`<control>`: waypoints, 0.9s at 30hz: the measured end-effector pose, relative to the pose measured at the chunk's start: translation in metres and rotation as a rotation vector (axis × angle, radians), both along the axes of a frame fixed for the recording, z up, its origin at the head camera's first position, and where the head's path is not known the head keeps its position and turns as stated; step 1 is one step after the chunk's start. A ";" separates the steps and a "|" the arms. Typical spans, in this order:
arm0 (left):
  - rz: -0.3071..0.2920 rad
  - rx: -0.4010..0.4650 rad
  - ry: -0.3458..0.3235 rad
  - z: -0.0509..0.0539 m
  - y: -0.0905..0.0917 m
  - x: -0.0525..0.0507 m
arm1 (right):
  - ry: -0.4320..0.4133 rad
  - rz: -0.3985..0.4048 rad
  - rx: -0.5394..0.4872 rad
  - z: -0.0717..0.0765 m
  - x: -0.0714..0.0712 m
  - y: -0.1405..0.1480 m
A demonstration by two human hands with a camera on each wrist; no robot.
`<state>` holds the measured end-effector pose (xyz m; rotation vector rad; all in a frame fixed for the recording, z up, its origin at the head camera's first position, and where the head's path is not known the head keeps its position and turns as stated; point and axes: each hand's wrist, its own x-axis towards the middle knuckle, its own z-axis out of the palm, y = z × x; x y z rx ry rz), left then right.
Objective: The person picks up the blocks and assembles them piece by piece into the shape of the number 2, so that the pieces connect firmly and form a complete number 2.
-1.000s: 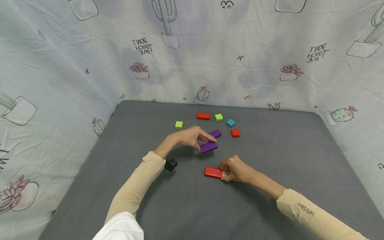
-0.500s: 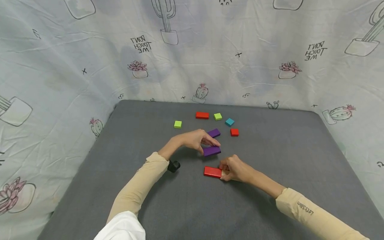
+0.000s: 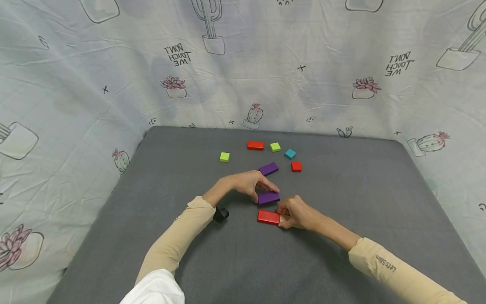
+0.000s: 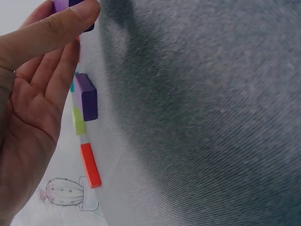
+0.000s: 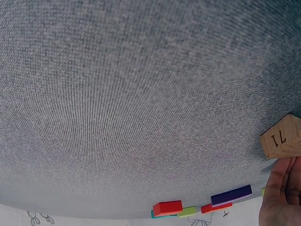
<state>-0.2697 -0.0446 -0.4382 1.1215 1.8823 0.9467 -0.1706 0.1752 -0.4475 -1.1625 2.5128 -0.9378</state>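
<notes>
My left hand point(image 3: 248, 183) pinches a purple rectangular block point(image 3: 268, 198) between thumb and fingers. That block hangs slightly above the grey table, just behind a red rectangular block point(image 3: 268, 217). With bent fingers, my right hand point(image 3: 300, 214) grips a plain wooden block point(image 5: 282, 137) at the red block's right end. Dark printed digits mark the wooden block's face in the right wrist view; in the head view the fingers hide most of it. A second purple block point(image 3: 268, 169) lies flat beyond my left hand.
Farther back on the grey table point(image 3: 341, 190) lie a red rectangular block point(image 3: 255, 145), two lime green blocks point(image 3: 225, 157), a teal block point(image 3: 290, 154) and a small red block point(image 3: 296, 167). A patterned cloth point(image 3: 235, 84) hangs behind the table.
The purple block in my left hand has moved toward the person and slightly right, closer to the red block. My right hand stays at the wooden block.
</notes>
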 end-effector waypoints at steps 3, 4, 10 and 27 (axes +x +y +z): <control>-0.006 -0.007 0.004 -0.002 0.000 0.000 | -0.006 -0.006 0.003 0.000 -0.001 -0.001; -0.007 -0.011 0.004 -0.002 0.000 0.000 | -0.006 -0.006 0.001 0.000 -0.001 -0.001; 0.008 -0.051 -0.012 -0.004 0.000 0.001 | 0.009 -0.007 -0.011 0.001 -0.002 -0.003; -0.012 -0.114 0.047 -0.008 -0.001 0.002 | 0.036 -0.016 -0.017 0.001 -0.002 -0.004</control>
